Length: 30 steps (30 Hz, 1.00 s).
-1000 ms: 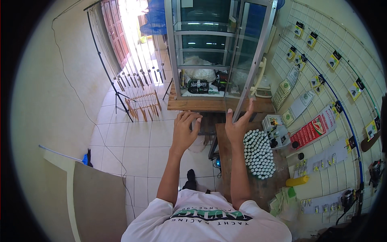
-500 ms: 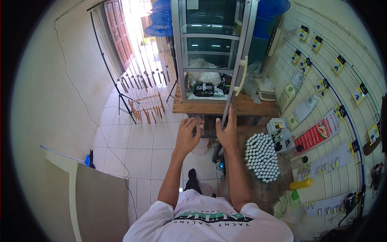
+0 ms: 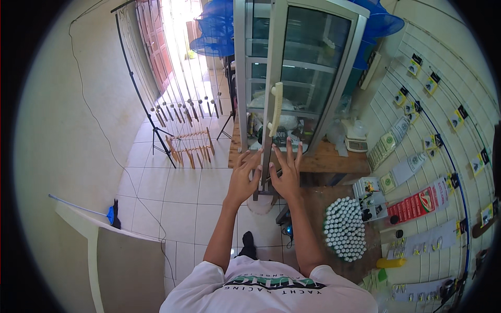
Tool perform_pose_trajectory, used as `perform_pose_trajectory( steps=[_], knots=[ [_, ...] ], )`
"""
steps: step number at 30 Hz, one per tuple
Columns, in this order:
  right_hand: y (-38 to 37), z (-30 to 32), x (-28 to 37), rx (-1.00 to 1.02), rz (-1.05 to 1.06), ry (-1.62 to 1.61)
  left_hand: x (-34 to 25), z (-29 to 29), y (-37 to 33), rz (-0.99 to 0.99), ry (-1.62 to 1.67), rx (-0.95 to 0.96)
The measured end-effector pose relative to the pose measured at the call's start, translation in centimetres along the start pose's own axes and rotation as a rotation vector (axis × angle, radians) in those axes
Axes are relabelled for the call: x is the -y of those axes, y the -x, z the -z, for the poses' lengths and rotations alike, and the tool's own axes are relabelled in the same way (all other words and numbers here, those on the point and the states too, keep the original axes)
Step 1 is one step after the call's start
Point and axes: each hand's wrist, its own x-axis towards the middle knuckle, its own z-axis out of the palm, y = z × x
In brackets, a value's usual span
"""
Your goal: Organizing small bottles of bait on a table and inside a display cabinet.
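The framed glass door of an upright metal cabinet stands swung partway across its front, at an angle. A pale curved handle is fixed to the door's near upright. My right hand, fingers spread and pointing up, is at the door's lower corner, just right of that upright; whether it presses on the frame cannot be told. On the upright's other side my left hand is raised with its fingers stretched out, holding nothing. Plastic bags and a dark package lie inside the cabinet, partly behind the door.
The cabinet rests on a wooden table with a small scale. Many white-capped bottles stand at the right beside a box. A wire wall grid holds packets and fishing rods. Wooden-handled items hang from a stand on the left.
The glass door has swung leftward from nearly edge-on, bringing its handle left. My right hand has shifted left with it, closer to my left hand, which stays about where it was.
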Motion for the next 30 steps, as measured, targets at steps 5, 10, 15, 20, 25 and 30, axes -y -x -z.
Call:
perform_pose_trajectory(
  steps=[5, 10, 15, 20, 25, 30],
  knots=[
    [-4.0, -3.7, -1.1, -0.013, 0.021, 0.022, 4.0, 0.7, -3.4, 0.029, -0.008, -0.058],
    [-6.8, -6.9, -2.3, 0.012, 0.027, 0.026, 7.7, 1.3, -6.7, 0.043, 0.037, 0.0],
    [-8.6, -9.1, -3.8, 0.019, 0.018, 0.087, 10.3, 0.4, -8.7, -0.007, 0.001, -0.025],
    [-9.2, -10.8, -4.8, -0.001, 0.017, 0.124, 12.5, -0.8, -9.8, -0.083, -0.115, -0.047],
    [-9.5, -11.5, -5.6, 0.026, 0.023, 0.158, 13.3, -1.5, -10.2, -0.106, -0.313, -0.089],
    [-9.9, -11.8, -5.6, 0.048, 0.008, 0.18, 13.5, -1.0, -11.1, -0.075, -0.414, -0.059]
  ],
)
